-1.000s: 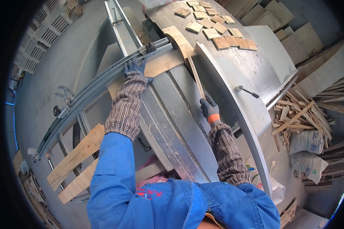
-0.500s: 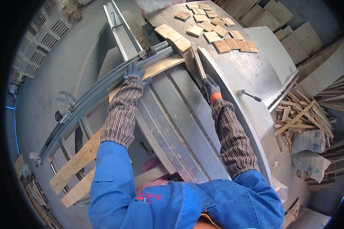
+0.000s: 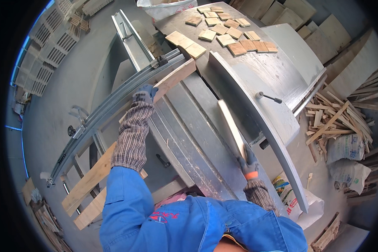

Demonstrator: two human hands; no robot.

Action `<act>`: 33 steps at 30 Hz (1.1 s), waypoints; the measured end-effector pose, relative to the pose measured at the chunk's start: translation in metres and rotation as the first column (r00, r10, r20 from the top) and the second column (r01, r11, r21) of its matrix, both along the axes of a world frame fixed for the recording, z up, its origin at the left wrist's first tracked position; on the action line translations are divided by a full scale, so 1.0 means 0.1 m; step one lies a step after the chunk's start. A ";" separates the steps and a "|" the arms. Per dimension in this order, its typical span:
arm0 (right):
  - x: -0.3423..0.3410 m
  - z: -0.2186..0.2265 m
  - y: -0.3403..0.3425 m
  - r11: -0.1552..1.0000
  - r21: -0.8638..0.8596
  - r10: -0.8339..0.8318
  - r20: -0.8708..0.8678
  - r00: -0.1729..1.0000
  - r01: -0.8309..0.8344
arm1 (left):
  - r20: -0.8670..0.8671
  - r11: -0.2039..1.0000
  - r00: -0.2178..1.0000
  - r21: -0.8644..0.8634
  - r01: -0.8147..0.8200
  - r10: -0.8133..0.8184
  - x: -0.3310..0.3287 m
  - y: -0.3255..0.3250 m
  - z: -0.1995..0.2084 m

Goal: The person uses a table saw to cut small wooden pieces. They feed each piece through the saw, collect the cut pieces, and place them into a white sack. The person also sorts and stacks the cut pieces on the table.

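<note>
My left hand (image 3: 145, 93), in a grey glove, is closed on the near end of a wooden board (image 3: 175, 78). That board rests along the metal fence (image 3: 113, 101), its broad side now turned up toward me. A pale, narrow wooden stick (image 3: 231, 126) is in my gloved right hand (image 3: 250, 162), which grips its near end low over the right side of the metal machine table (image 3: 197, 126). The stick points away from me. My right fingers are partly hidden beneath and behind it.
Several small wooden pieces (image 3: 225, 40) lie on the far metal surface, beyond a long upright guide plate (image 3: 256, 122). A lever handle (image 3: 269, 97) sticks out at right. Scrap strips (image 3: 336, 122) and sacks (image 3: 346, 149) are on the floor. Planks (image 3: 88, 180) lie at lower left.
My right hand has drawn the stick back toward me, away from the small pieces. The board under my left hand has tipped so that more of its side shows; that hand moved slightly nearer.
</note>
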State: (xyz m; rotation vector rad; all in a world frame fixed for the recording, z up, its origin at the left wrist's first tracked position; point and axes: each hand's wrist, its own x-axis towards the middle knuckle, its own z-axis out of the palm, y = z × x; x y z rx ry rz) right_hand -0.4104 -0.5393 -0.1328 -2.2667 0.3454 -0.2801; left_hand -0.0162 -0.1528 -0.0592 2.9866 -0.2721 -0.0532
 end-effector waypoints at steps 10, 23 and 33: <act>-0.43 0.54 0.28 0.989 -0.122 -0.083 0.040 0.996 0.087 | -0.071 0.446 0.995 -0.890 -0.094 0.067 -0.69 -0.51 -0.52; -0.23 0.86 1.09 0.633 0.774 0.022 -0.002 1.000 -0.012 | -0.562 0.173 0.747 -0.825 -0.538 -0.356 -3.01 -1.73 0.65; -0.71 0.91 1.06 0.240 0.962 0.201 0.083 0.976 -0.131 | -0.531 0.221 0.705 -0.844 -0.489 -0.470 -3.42 -1.74 0.55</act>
